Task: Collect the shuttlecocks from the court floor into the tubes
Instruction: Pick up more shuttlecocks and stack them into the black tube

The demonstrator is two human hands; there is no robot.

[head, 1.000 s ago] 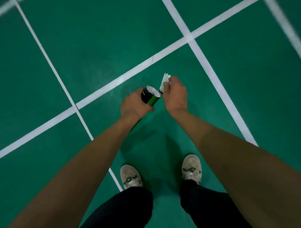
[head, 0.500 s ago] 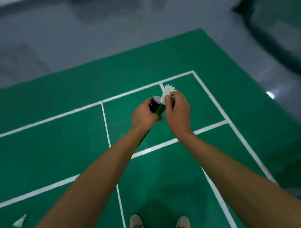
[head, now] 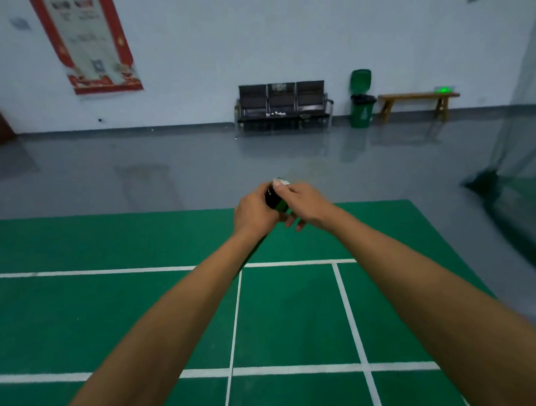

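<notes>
My left hand (head: pixel 254 214) grips a black and green tube (head: pixel 274 201) held out at arm's length, its mouth pointing up and away. A white shuttlecock (head: pixel 283 182) sits in the mouth with only its feather rim showing. My right hand (head: pixel 306 204) lies over the top of the tube. Its thumb and forefinger pinch the feather rim, and the other fingers hang beside the tube. The lower part of the tube is hidden behind my left hand and forearm.
Green court floor (head: pixel 287 309) with white lines lies below, ending at grey floor ahead. Against the far wall stand a row of dark seats (head: pixel 284 104), a green bin (head: pixel 361 106) and a wooden bench (head: pixel 416 97). Netting (head: pixel 521 135) hangs at the right.
My head has lifted from the floor and my feet to the far wall. The shuttlecock, held beside the tube mouth before, has sunk into the tube under my right hand.
</notes>
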